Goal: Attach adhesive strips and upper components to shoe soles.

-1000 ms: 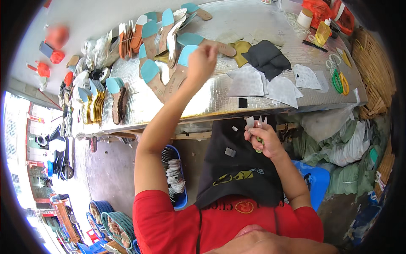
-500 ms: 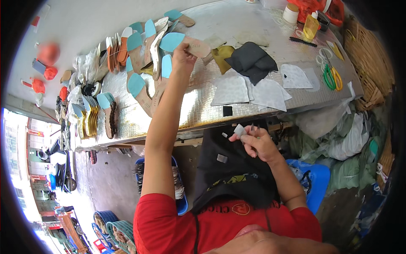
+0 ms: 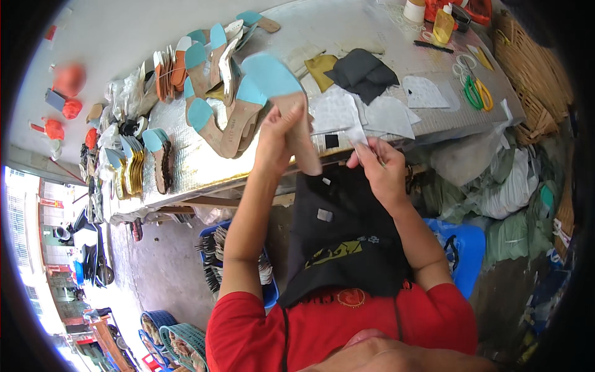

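My left hand (image 3: 277,139) is closed round the middle of a shoe insole (image 3: 271,73), blue at its broad end and tan along the rest. The insole is held up above the bench's front edge, tilted and slightly blurred. To its right, my right hand (image 3: 382,172) pinches a small pale grey piece (image 3: 357,134) between thumb and fingers; what exactly it is cannot be made out. Behind the left hand lies a pile of similar insoles (image 3: 238,124). White fabric pieces (image 3: 387,116) lie on the bench beyond the right hand, with a small black square (image 3: 332,141) near the edge.
The silver-covered bench (image 3: 186,158) also carries folded black cloth (image 3: 365,74), an olive cloth (image 3: 320,69), green-and-orange scissors (image 3: 477,94) and a yellow bottle (image 3: 443,25). Small grey pieces (image 3: 324,215) rest on my black apron. A blue bin (image 3: 465,254) stands at right, a blue basket (image 3: 270,292) below.
My left hand has brought the insole from the pile toward me and turned it more upright. My right hand has risen with the small pale piece toward the bench edge, closer to the insole.
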A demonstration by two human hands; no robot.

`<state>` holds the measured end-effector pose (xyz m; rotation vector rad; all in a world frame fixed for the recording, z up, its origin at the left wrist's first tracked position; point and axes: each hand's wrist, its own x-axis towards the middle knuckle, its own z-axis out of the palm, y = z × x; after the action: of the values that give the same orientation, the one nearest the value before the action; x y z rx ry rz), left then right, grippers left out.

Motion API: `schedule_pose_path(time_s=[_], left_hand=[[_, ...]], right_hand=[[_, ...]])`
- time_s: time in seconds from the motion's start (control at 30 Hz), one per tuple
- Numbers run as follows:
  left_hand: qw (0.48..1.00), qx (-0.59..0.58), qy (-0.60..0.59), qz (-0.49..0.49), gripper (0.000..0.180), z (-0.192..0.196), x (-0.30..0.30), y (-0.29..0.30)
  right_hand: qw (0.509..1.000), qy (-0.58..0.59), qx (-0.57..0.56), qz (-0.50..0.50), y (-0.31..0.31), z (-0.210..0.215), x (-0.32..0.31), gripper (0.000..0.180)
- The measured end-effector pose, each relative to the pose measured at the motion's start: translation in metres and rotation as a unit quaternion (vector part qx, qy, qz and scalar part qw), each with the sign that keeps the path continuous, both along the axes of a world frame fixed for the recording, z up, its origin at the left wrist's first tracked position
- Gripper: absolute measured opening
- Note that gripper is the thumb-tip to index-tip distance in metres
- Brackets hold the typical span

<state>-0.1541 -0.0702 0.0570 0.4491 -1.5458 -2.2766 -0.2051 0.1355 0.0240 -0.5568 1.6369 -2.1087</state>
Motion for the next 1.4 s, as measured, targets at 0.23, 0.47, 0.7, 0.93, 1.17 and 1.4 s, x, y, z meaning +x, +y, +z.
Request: schedule_pose_path(time_s=[0.23,0.47,0.7,0.93,1.17,1.4], left_hand=[[0.983,0.139,0.065,-0.104,0.031,-0.016,0.053,0.056],[0.983,0.164,0.068,-0.04,0.05,-0.021,0.072,0.076],[0.983,0.174,0.049,-0.014,0.048,-0.019,0.075,0.081],[0.977,0.206,0.006,0.054,0.035,-0.031,0.076,0.081],[0.986,0.162,0.015,0.037,0.034,-0.022,0.073,0.074],[0.997,0.034,-0.003,0.065,0.034,-0.014,0.071,0.081]], right_hand=[[0.969,0.234,0.026,-0.08,-0.016,0.003,0.019,0.016],[0.959,0.276,0.046,-0.053,-0.009,0.005,0.037,0.02],[0.953,0.296,0.043,-0.056,-0.012,0.002,0.041,0.019],[0.951,0.302,0.035,-0.054,-0.015,-0.011,0.042,0.023],[0.987,0.137,-0.008,0.085,0.003,-0.035,0.048,0.014],[0.985,0.135,0.025,0.103,0.01,-0.042,0.061,0.02]])
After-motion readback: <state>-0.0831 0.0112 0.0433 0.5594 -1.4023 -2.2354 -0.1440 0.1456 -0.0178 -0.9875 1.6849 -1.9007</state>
